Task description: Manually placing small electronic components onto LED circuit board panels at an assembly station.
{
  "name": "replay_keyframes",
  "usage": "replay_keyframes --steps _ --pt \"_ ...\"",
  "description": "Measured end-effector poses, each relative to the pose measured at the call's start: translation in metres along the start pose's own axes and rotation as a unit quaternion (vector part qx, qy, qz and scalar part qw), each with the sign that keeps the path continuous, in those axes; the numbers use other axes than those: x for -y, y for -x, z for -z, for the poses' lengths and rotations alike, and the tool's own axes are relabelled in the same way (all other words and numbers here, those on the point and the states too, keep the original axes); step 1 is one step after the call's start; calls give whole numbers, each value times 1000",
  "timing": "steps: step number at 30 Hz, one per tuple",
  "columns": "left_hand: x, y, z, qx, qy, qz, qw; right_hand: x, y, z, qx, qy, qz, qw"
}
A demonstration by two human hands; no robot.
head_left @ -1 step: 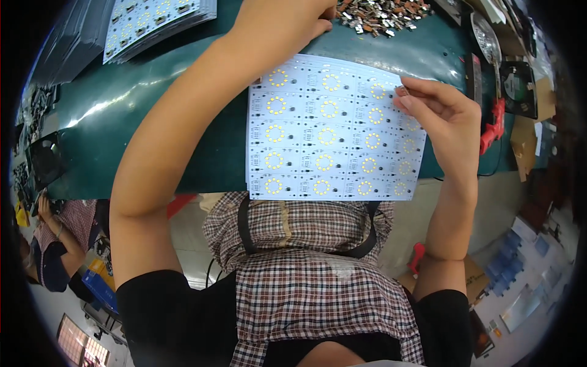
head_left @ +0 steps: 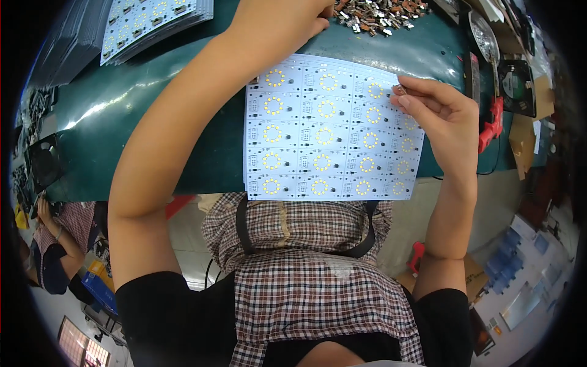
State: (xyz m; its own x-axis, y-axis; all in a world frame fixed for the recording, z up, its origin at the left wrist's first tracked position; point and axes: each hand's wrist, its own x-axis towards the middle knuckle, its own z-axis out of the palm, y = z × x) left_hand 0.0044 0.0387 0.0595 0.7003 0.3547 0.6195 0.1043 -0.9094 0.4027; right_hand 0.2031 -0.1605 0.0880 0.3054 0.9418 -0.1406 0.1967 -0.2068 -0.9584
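Head view gives me a board (head_left: 296, 147) topping a stack at the near edge of the green table (head_left: 183, 150), its rows running left to right with a slight slant; the lens bends its edges, so I cannot tell its long axis. Over its far right corner, the right hand (head_left: 449, 113) pinches a small part (head_left: 400, 90) between thumb and forefinger; the fingertips hide too much for me to read where it points. Far off, the left hand (head_left: 290, 17) has its fingertips bent at the left edge of the pile (head_left: 379, 15); I cannot tell whether they grip anything. Against the earlier frame, my whole picture sits slightly further left, and both hands keep their places over board and pile. Far right, I see a silvery dish (head_left: 474, 33); its contents are too small for me to make out.
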Motion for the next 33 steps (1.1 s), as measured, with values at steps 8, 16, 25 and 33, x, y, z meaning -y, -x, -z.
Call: replay_keyframes --steps 8,16,25,33 --pt "-17 -14 21 107 44 242 963 3 -5 1 16 76 6 997" --pt "-29 12 60 92 407 517 747 6 -13 -7 18 189 59 980" --pt "-30 49 73 141 414 484 758 22 -21 -21 59 327 111 937" --pt "-48 56 72 87 412 477 771 21 -21 -28 60 347 154 923"
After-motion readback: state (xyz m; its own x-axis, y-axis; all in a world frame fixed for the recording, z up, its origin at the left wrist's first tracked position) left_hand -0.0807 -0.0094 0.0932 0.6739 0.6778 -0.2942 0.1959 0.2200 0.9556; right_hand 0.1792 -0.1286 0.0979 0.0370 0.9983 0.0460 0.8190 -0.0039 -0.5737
